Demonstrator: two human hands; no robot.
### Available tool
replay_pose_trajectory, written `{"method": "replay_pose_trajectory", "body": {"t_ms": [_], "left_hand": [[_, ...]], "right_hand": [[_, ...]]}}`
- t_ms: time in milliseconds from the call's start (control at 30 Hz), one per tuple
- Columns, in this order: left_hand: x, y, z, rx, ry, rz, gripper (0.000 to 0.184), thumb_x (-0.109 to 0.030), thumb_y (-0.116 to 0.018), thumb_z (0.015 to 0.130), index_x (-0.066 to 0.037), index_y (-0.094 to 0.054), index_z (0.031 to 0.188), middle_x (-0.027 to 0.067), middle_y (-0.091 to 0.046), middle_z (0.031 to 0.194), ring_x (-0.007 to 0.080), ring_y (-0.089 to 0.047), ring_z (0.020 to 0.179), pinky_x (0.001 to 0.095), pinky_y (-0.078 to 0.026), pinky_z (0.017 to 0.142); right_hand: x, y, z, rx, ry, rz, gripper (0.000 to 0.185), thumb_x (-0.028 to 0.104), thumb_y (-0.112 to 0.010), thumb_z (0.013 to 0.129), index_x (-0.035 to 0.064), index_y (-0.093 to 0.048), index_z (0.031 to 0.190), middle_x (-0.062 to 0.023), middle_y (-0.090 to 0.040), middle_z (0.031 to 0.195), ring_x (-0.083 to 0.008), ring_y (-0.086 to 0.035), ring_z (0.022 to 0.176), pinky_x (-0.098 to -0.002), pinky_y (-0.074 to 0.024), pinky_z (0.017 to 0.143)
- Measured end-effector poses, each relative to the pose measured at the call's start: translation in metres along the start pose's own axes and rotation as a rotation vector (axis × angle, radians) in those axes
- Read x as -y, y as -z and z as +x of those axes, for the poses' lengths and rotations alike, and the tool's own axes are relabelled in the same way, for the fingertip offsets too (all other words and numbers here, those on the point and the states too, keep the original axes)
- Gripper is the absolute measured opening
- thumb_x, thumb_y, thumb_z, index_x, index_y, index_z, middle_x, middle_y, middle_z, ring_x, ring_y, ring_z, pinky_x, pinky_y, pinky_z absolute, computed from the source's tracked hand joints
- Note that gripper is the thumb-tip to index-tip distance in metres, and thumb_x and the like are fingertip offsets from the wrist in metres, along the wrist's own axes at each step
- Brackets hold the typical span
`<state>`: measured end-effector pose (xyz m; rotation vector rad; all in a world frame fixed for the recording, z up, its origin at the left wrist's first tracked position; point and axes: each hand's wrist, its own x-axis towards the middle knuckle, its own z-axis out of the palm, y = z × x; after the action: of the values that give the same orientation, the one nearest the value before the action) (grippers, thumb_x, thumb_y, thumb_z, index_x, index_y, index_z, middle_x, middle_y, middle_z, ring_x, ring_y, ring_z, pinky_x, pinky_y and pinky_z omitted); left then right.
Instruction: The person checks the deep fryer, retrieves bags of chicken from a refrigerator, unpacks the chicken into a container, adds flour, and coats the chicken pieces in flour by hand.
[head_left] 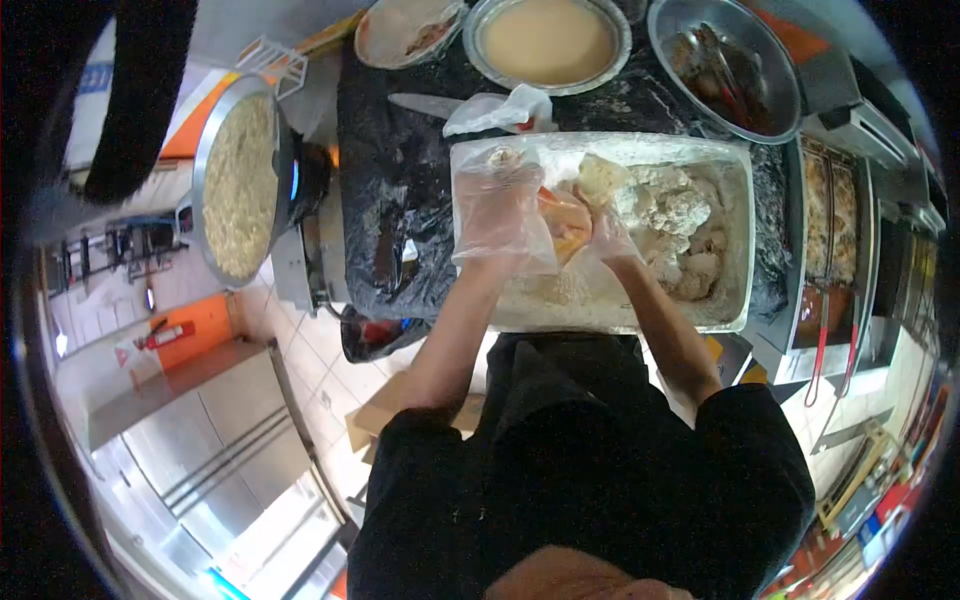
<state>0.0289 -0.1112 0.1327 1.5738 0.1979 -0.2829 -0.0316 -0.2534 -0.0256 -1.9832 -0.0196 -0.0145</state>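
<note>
Over the white tub (748, 240) my left hand (503, 205) is inside loose clear plastic, which blurs its fingers. Against its right side is a pink and yellow piece of raw meat (566, 226), which looks like chicken. My right hand (608, 230), also in clear plastic, closes on the meat from the other side. Just above the right hand sits a pale, flour-dusted piece (601, 180). Several flour-coated pieces (680, 215) lie in the tub's right half among white flour.
Behind the tub are a knife (425, 104), crumpled plastic (500, 112), a basin of pale batter (540, 40) and a metal bowl with tongs (740, 85). A wide pan of bubbling oil (240, 185) is on the left. Fryer baskets (830, 220) stand at right.
</note>
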Motion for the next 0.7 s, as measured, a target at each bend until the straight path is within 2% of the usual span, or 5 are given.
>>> {"method": "replay_pose_trajectory", "body": {"t_ms": [100, 167, 400, 567, 700], "left_hand": [[0.000, 0.010, 0.000, -0.021, -0.237, 0.171, 0.019, -0.021, -0.062, 0.083, -0.004, -0.061, 0.092, 0.0043, -0.059, 0.088, 0.0131, -0.055, 0.076, 0.0300, -0.044, 0.067], [-0.012, 0.028, -0.003, -0.135, -1.038, 1.210, 0.015, -0.013, -0.061, 0.080, -0.005, -0.063, 0.093, 0.0079, -0.062, 0.088, 0.0207, -0.058, 0.077, 0.0332, -0.045, 0.067], [-0.029, 0.071, -0.009, -0.198, -0.591, 0.953, 0.044, -0.017, -0.070, 0.061, -0.006, -0.064, 0.103, 0.0134, -0.062, 0.090, 0.0291, -0.059, 0.088, 0.0355, -0.049, 0.079], [-0.013, 0.119, -0.038, -0.455, -0.433, 0.597, 0.036, -0.012, -0.067, 0.071, -0.006, -0.062, 0.106, 0.0133, -0.062, 0.091, 0.0260, -0.060, 0.081, 0.0341, -0.050, 0.072], [0.019, 0.163, -0.065, -0.394, -0.559, 1.160, 0.043, -0.013, -0.065, 0.074, -0.010, -0.057, 0.116, 0.0142, -0.060, 0.101, 0.0288, -0.059, 0.086, 0.0390, -0.049, 0.072]], "right_hand": [[-0.003, 0.008, 0.003, 0.115, 0.025, 0.146, 0.033, 0.017, -0.049, 0.094, 0.0029, -0.050, 0.123, -0.0115, -0.058, 0.117, -0.0269, -0.055, 0.106, -0.0381, -0.0411, 0.097], [0.010, 0.020, 0.001, 0.223, -0.047, -0.401, 0.033, 0.018, -0.046, 0.095, 0.0022, -0.049, 0.123, -0.0117, -0.055, 0.122, -0.0256, -0.052, 0.113, -0.0383, -0.0401, 0.098], [-0.052, 0.003, 0.008, -0.011, -0.215, 0.032, 0.045, 0.026, -0.046, 0.094, 0.0097, -0.040, 0.135, -0.0120, -0.048, 0.133, -0.0309, -0.048, 0.119, -0.0452, -0.0379, 0.100], [0.006, 0.031, 0.027, -0.078, 0.133, -0.749, 0.049, 0.032, -0.053, 0.090, 0.0084, -0.044, 0.132, -0.0166, -0.053, 0.126, -0.0344, -0.052, 0.114, -0.0453, -0.0402, 0.096], [0.020, 0.041, 0.043, 0.029, 0.114, -0.522, 0.052, 0.031, -0.057, 0.086, 0.0094, -0.045, 0.132, -0.0160, -0.055, 0.124, -0.0326, -0.053, 0.112, -0.0432, -0.0413, 0.096]]}}
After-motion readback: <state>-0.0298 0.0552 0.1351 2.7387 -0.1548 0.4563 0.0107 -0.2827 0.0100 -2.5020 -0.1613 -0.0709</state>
